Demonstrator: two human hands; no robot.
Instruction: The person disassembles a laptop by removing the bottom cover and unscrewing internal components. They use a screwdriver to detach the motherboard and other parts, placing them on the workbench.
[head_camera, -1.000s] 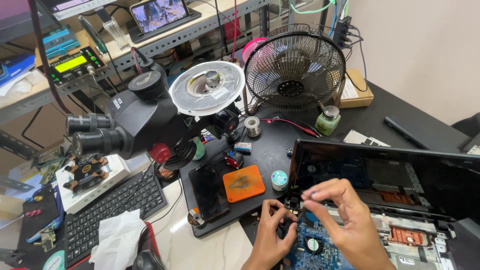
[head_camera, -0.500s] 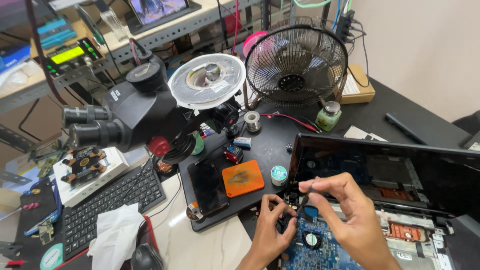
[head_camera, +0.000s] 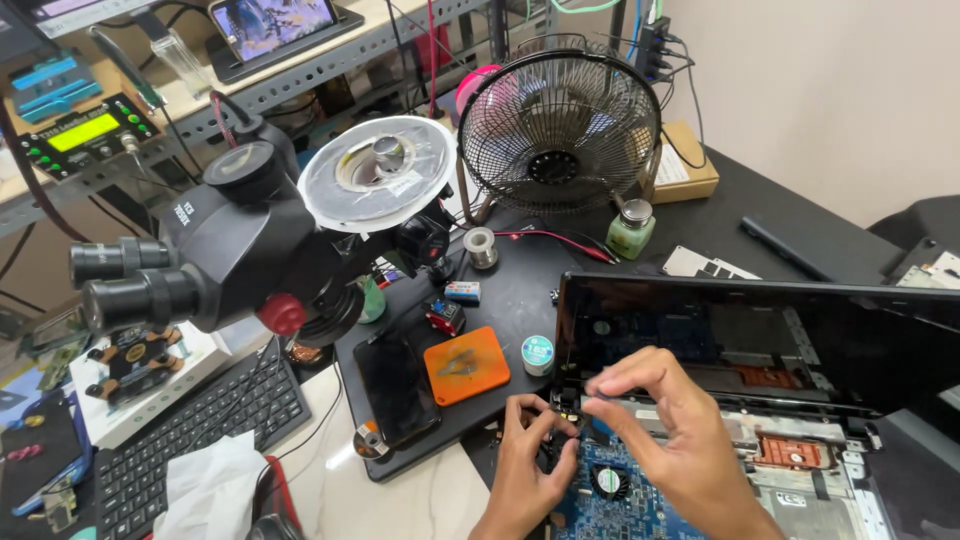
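Laptop lid (head_camera: 760, 330) walls off room behind the hands (head_camera: 600, 440)

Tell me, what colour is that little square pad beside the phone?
Orange, with a dark smudge in the middle: the square pad shows best in the head view.

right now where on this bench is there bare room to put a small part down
Bare black mat lies between the solder spool and the laptop lid. The white tabletop by the phone is bare too. It is crowded around the microscope, and where the left hand and right hand work over the blue board.
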